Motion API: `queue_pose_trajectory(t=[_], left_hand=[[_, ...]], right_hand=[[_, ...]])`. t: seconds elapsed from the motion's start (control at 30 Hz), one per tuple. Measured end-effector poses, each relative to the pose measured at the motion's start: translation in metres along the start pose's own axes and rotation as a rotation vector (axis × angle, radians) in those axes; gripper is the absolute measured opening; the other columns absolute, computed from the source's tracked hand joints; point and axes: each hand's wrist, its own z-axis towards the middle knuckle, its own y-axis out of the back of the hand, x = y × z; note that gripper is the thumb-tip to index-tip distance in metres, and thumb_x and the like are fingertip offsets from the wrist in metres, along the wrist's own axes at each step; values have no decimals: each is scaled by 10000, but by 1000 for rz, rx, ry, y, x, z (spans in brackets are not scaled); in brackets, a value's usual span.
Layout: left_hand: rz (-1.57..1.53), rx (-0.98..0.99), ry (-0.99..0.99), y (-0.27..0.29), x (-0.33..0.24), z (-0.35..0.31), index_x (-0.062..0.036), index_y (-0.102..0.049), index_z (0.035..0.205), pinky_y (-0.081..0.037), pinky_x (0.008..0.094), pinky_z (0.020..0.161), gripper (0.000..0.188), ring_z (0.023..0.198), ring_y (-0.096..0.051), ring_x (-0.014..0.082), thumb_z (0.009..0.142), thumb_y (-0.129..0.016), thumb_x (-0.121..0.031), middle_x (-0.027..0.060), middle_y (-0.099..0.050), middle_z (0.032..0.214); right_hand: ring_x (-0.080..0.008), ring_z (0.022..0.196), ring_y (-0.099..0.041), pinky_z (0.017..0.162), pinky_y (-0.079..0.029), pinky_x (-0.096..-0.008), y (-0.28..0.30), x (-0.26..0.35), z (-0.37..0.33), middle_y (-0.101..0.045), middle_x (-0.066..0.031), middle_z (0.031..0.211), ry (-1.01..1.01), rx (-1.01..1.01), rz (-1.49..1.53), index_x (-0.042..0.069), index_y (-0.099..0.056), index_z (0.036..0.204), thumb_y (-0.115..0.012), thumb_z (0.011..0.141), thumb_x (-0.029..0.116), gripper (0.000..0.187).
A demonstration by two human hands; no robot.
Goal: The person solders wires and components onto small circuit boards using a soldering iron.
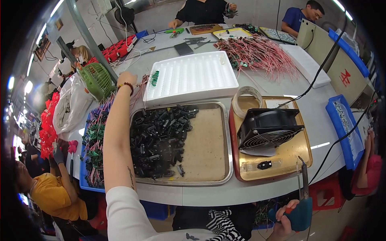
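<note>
honestly, the teal pistol-shaped soldering gun point(301, 216) clutched in the right grip point(284, 223) by the white worktop point(201, 196) looks stiff, kinda hefty, so hold behind its dark barrel point(304, 178), can't tell if the left grip point(128, 78) is pinching anything

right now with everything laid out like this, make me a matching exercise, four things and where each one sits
Things
1. black fan
2. black plastic parts
3. green pieces
4. teal pistol-shaped tool

Places
A. in the right hand
B. at the left end of the white foam tray
C. on the gold-coloured tray
D. in the silver metal tray

Pairs: 1-C, 2-D, 3-B, 4-A
</note>
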Motion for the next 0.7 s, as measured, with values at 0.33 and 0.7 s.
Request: queue_pose_trajectory(t=[0.33,0.7], left_hand=[[257,-79,-141,30,-22,-12,-44,-676,1044,-524,444,813,338,1037,-618,350,783,-601,-245,216,-623,1126],[-10,-82,-517,30,-62,-46,-48,-710,879,-533,397,738,224,830,-659,326,703,-648,-173,153,-684,885]], right_hand=[[-113,465,-449,429,-355,-236,-2,-1,-1,-447,-97,936,-14,5,-25,18,-402,1000,-694,635,93,473],[-119,474,-453,447,-374,-242,4,3,-5,-443,-94,935,-12,-11,-41,23,-403,997,-690,636,91,467]])
